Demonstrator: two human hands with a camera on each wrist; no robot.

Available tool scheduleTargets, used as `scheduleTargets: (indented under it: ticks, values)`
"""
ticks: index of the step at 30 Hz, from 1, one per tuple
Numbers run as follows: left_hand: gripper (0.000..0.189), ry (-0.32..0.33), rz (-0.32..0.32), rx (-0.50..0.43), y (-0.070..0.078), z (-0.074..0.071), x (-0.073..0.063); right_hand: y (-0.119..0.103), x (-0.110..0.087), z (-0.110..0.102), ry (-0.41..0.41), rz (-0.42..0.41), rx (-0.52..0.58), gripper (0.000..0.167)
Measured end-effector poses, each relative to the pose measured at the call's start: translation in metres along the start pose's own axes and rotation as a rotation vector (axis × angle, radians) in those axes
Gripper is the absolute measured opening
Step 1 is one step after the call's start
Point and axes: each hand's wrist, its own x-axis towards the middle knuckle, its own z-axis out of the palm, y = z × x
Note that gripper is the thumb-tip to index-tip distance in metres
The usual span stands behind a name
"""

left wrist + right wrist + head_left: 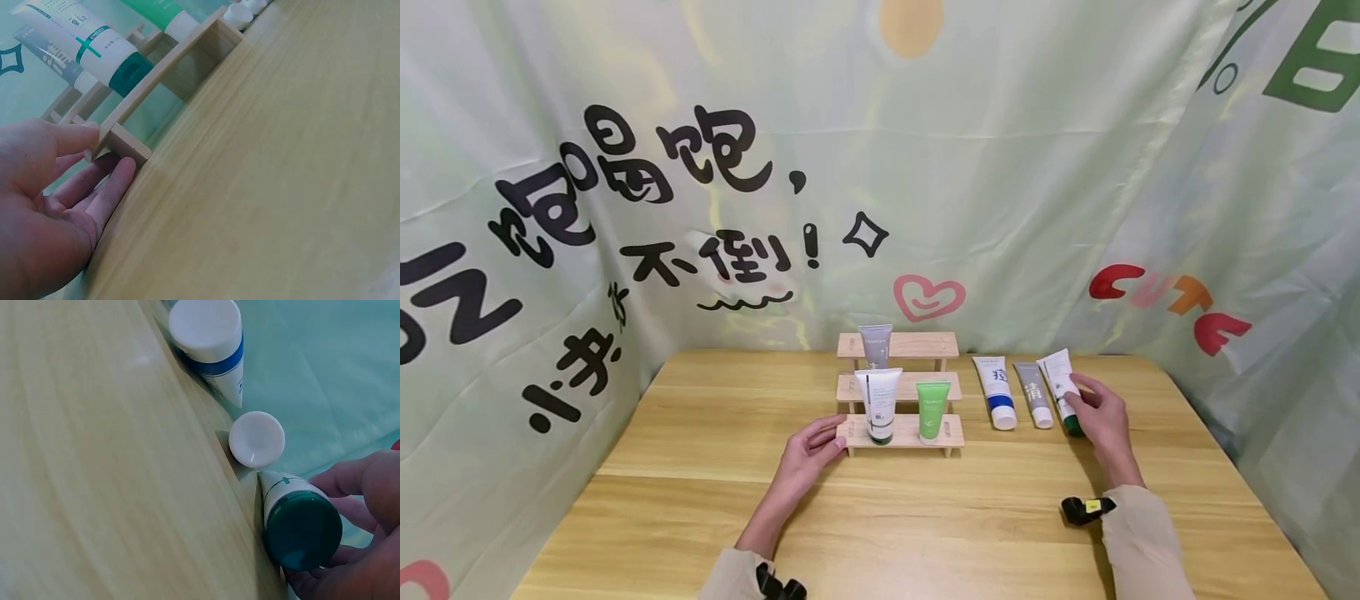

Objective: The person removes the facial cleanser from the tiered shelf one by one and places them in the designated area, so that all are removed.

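A three-tier wooden display stand (901,446) stands on the table. My left hand (808,457) pinches the left end of its lowest step, thumb above and fingers below, as the left wrist view shows. On that step stand a white tube with a dark green cap (881,404) and a green tube (932,410). A grey tube (876,346) is farther back, its lower end hidden. At the right, my right hand (1102,421) grips another white tube with a green cap (1057,372), fingers and thumb on its sides. In the right wrist view its cap (304,530) faces the camera.
Left of the gripped tube, a grey tube (1033,393) and a white tube with a blue band (996,390) lie on the wooden table (925,517), white caps toward me. A printed cloth (1037,183) hangs behind the table and along its sides.
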Motion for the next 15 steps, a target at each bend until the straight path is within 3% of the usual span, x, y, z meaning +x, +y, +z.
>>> scheduleTargets:
  ticks: [5,10,15]
  values:
    - [0.040,-0.004,0.000,-0.021,0.000,0.000,0.001,0.000,0.000,-0.003,-0.001,-0.018,-0.052,0.048]
    - [0.040,-0.003,0.001,-0.026,-0.001,0.000,0.001,0.006,0.000,-0.010,0.049,-0.049,-0.100,0.044]
    - [0.040,0.001,0.003,-0.026,0.000,0.000,0.001,0.010,0.002,-0.015,0.057,-0.017,-0.080,0.045]
